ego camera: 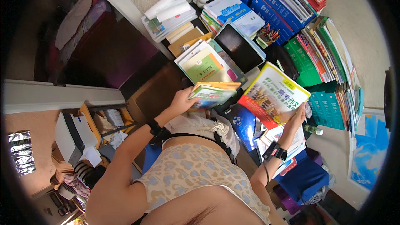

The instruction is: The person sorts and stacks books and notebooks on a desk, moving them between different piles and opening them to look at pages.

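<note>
My left hand (183, 100) grips a small stack of thin books (215, 95) by its left end, held over my lap. In my right hand (297, 118) is a paperback book (275, 95) with a white, yellow and red cover, gripped at its lower right corner and tilted. Behind the stack lies a green and orange booklet (204, 67) on a pile of books and papers. A tablet (240, 47) in a light blue case rests beyond, its screen dark. Below the paperback a blue book (242, 125) and loose papers (300, 142) are partly hidden.
Blue file boxes (272, 12), green file boxes (304, 62) and teal file boxes (326, 106) line the wall side, with books among them. A pen holder (268, 34) stands near the tablet. A small bottle (313, 129) lies at the right. A printer (73, 137) stands at the left.
</note>
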The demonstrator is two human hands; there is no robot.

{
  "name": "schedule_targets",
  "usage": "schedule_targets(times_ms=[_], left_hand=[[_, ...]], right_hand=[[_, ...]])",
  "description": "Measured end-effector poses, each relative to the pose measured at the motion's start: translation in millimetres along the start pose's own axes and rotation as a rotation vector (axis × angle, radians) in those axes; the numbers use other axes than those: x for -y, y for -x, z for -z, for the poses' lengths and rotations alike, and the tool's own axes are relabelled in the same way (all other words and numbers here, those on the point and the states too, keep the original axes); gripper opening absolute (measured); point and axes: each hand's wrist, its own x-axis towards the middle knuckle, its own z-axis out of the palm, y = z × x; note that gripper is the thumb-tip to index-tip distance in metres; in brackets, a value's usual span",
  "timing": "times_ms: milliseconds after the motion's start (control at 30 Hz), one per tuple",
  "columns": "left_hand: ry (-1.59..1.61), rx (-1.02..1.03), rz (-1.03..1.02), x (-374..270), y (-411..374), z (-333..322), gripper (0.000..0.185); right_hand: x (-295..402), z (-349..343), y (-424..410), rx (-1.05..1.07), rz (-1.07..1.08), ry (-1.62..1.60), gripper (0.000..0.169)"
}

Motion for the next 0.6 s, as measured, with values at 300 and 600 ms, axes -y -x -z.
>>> schedule_targets(times_ms=[300,600], left_hand=[[-0.018,-0.150,0.001,-49.0,21.2,38.4,0.030],[0.583,-0.251,0.167,-63.3,-9.4,57.6,0.033]], right_hand=[[-122.1,99.7,-73.8,0.000,-0.070,1.190,0.059],[-70.2,-182.1,113.2,0.558,-0.384,0.163,0.069]])
